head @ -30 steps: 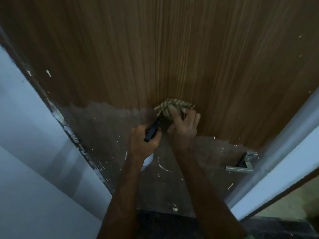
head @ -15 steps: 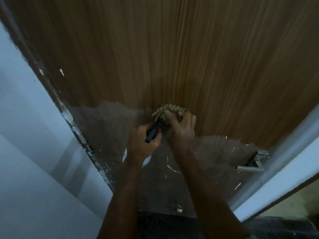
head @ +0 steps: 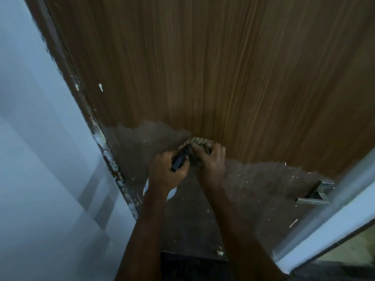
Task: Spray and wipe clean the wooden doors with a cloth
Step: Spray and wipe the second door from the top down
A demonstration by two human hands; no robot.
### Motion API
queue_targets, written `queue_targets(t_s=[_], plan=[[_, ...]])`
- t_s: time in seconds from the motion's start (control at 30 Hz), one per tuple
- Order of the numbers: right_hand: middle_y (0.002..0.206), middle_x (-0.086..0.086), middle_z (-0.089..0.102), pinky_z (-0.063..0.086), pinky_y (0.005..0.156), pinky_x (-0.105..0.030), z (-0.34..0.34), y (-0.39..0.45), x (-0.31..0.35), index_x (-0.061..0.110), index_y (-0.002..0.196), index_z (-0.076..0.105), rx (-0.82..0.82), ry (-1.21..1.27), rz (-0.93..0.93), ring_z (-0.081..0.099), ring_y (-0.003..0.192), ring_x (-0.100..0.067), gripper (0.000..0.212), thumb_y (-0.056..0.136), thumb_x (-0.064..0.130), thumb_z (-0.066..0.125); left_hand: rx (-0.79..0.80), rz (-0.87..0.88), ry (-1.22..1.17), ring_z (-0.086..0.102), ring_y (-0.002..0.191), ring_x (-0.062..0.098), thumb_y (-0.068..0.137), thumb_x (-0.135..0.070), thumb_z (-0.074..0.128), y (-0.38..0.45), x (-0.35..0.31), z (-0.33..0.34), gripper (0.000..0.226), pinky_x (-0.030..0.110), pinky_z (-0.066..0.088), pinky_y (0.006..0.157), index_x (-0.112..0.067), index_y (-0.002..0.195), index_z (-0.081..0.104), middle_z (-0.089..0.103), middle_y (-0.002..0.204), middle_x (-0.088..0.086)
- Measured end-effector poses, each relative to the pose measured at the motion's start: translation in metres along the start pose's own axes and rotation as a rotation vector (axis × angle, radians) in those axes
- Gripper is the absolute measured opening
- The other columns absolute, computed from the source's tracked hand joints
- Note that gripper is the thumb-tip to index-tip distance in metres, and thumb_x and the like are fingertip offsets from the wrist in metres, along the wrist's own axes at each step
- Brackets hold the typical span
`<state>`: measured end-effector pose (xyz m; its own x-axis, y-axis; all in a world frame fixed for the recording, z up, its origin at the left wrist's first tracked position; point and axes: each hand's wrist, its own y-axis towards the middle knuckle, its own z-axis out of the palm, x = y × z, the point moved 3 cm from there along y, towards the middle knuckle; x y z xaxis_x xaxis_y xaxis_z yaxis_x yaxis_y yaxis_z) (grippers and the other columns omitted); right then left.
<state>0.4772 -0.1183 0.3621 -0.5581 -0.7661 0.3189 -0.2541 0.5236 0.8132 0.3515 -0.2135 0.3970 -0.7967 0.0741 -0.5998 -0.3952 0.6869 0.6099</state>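
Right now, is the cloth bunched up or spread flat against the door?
Bunched up. The cloth shows as a small crumpled wad under the right hand, whose fingers press it against the wooden door at the dusty patch's edge.

pale wall (head: pixel 40 159) at left; white frame (head: pixel 328 230) at right.
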Motion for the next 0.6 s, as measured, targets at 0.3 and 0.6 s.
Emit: queue_targets(t_s=[0.3,0.6], plan=[[0.131,-0.020,0.053,0.037,0.082,-0.015,-0.025,0.065,0.039,0.018,0.126,0.073,-0.180,0.131,0.146,0.049,0.112,-0.027,0.056,0.079,-0.011,0.063,0.086,-0.272,0.111,0.037,0.041,0.009,0.089,-0.035,0.075,-0.016,0.029,-0.014,0.051,0.023,0.022,0.049,-0.023,0.052,0.040,0.039,0.045,-0.008],[0.140,-0.019,0.049,0.049,0.082,-0.031,0.030,0.006,0.049,0.027,0.134,0.063,0.098,-0.006,-0.059,0.049,0.115,-0.033,0.049,0.088,0.018,0.077,-0.001,-0.219,0.054,0.040,0.039,0.002,0.089,-0.034,0.080,-0.015,0.053,-0.039,0.055,0.019,0.025,0.049,-0.031,0.051,0.040,0.040,0.043,-0.014]])
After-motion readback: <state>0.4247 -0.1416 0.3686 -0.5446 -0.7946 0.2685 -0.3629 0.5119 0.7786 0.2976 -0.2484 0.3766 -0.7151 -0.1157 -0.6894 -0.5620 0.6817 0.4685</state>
